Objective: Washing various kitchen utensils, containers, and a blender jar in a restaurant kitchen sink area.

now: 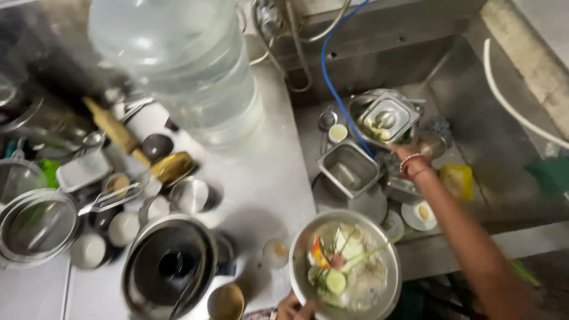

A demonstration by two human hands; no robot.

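— From the head camera, what is the left hand [294, 308] doing?

— It grips the near rim of a round steel bowl [379, 237] full of vegetable scraps and peelings, fingers curled over the edge. The bowl sits at the tabletop [267, 184] edge, just above that hand.

— And the right hand [403, 155]?

— The arm stretches out over the sink [474, 106], bangles at the wrist. The hand is down among the dirty steel dishes, mostly hidden, so I cannot tell whether it is wide or closed on something. Just beyond it lies a square steel lid [388, 117] on a pot; just left of it, a square steel container [348, 169]. A yellow sponge [457, 180] lies to its right.

— What is left of the left hand?

— A big lidded steel pot [170, 266], close by. Farther up the tabletop, a large clear water jug [184, 65] and a wooden rolling pin [115, 130].
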